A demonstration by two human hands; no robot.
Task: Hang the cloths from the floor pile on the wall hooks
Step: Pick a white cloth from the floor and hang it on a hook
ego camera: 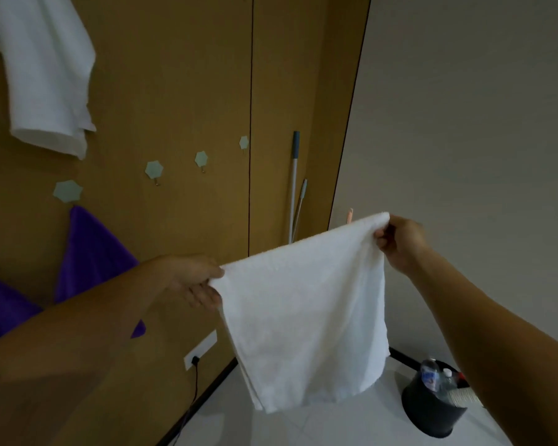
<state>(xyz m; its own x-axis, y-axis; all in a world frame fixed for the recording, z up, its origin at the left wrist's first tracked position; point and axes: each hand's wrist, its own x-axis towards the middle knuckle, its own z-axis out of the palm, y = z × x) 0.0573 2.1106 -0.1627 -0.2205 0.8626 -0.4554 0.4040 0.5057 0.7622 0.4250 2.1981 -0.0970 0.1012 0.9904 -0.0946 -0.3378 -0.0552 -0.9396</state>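
left grip (194,281): pinches the towel (303,310) at its upper left corner, thumb on top and curled fingers beneath.
right grip (400,241): pinches the upper right corner with curled fingers, and sits higher than the left grip.
towel place: in the air between the two grips, in front of the brown wall (174,75) and above the floor (303,426). Its body hangs below both pinched corners.
towel make: white and soft with a fine terry nap, roughly rectangular. It looks doubled, with two layers showing at the lower edge.
towel axis: the top edge is stretched nearly straight and slopes up from left to right. The long sides drop downward, and the lowest corner points down and to the left.
hooks (154,169): four pale green, flower-shaped, in a row rising to the right.
purple cloth (94,255): plush, hanging just under the leftmost hook.
white cloth (45,75): on the wall at upper left.
poles (293,188): pale, leaning in the corner.
bin (432,410): black and round, on the white tiles, with plastic bottles in it.
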